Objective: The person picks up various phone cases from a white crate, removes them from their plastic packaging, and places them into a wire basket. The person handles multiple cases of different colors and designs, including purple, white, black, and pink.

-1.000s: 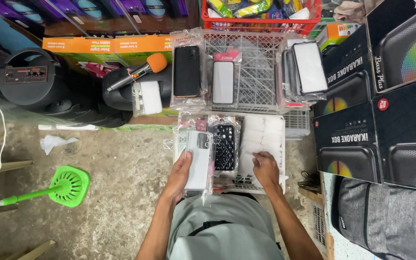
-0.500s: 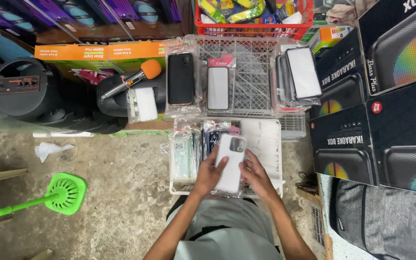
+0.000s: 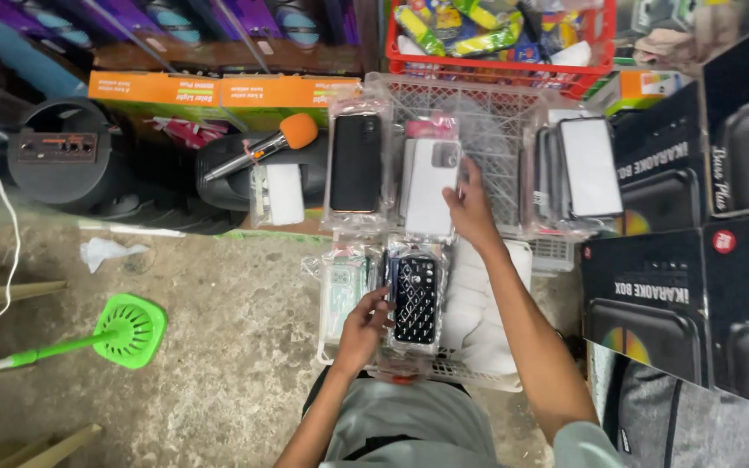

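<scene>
Your fingers on the right hand [image 3: 472,208] are closed around the right edge of a white phone case in a clear bag [image 3: 431,188], thumb on its front, while the fingers of your left hand [image 3: 363,329] are bent and pinch the left edge of a black quilted phone case in a clear bag [image 3: 415,299]. Your right arm is stretched far forward, over the near white crate [image 3: 487,299], and it holds the white case flat on the far grey crate [image 3: 478,139], just beside a black phone case with a gold rim [image 3: 355,163]. Your left arm is short and bent, close to your body, with the hand at the front of the near crate. To your right stand the big black speaker boxes [image 3: 687,286], the largest things here. On the left, a round black speaker [image 3: 54,156] sits on the concrete floor [image 3: 218,347]. Behind the grey crate you see a red basket [image 3: 496,65] with coloured packets and two orange boxes [image 3: 218,88]. A stack of dark cases with a white front [image 3: 587,169] leans at the right of the grey crate. A green plastic tool with a round head [image 3: 127,328] lies on the floor to your left. A microphone with an orange foam head [image 3: 262,147] rests on a dark speaker. A pale green case [image 3: 340,295] is just left of the black quilted one.
</scene>
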